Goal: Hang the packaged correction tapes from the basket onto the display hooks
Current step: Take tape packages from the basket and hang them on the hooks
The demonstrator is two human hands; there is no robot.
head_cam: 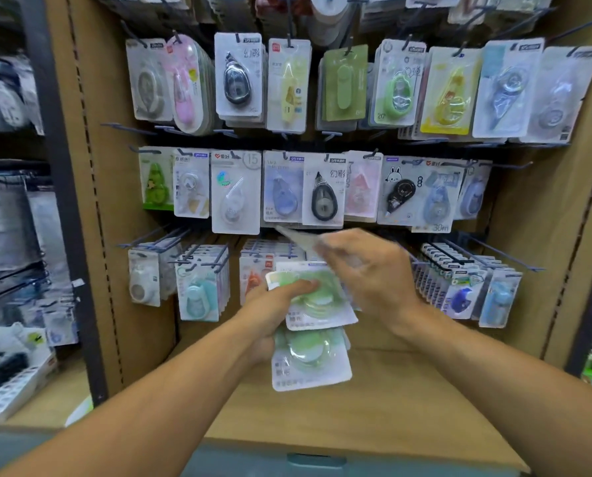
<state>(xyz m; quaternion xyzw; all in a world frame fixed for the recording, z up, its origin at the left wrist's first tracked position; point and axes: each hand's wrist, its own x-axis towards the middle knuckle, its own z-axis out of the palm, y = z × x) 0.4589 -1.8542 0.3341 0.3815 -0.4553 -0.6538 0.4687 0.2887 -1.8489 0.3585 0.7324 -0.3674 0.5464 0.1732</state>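
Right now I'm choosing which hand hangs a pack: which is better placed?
Right. The right hand already pinches one pack just below the hooks, while the left hand grips the green stack.

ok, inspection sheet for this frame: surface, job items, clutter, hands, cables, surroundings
Surface: brown pegboard panel with three rows of hooks; a shelf ledge below.
Job items: stack of green packs held in front of the bottom row; one blurred pack lifted off it. Basket not in view.
Clutter: hung packs fill all rows, such as a black tape pack; bottom row is densely stacked.
Hands: left hand grips the stack, thumb across the top pack; right hand pinches the blurred pack.
Cables: nothing seen.
Surroundings: dark upright post on the left, blurred shelves beyond it; white boxed goods at lower left.
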